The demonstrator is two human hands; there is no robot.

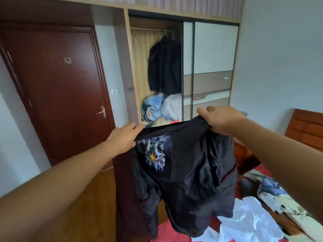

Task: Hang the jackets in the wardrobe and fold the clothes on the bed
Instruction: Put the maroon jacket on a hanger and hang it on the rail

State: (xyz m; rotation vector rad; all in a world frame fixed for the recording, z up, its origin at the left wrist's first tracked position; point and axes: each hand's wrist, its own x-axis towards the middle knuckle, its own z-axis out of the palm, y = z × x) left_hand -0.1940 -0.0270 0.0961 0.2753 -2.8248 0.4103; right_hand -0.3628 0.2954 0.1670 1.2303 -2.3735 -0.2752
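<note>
Left hand [125, 136], seen from the head camera, is closed on the upper edge of a dark, shiny jacket with a patterned lining [185, 168], pinching the fabric at the collar line. Right hand [221, 120] is clenched on the same upper edge further along, fingers curled over the cloth. Both arms are extended forward, and the jacket hangs between the hands, spread open, inner side toward the camera, its lower hem dropping to just above a bed with a red cover [176, 239].

White and pale garments [248, 222] lie loose on the bed at lower right, near a blue and beige heap [272, 191]. A reddish wooden headboard [307, 130] stands at far right.

Behind the jacket, a light-wood wardrobe with sliding panels [215, 49] stands open on its left section. One black jacket [165, 67] hangs from the rail there, above a pile of blue and grey bedding [162, 107]. A dark red door [57, 88] is at left, closed.
</note>
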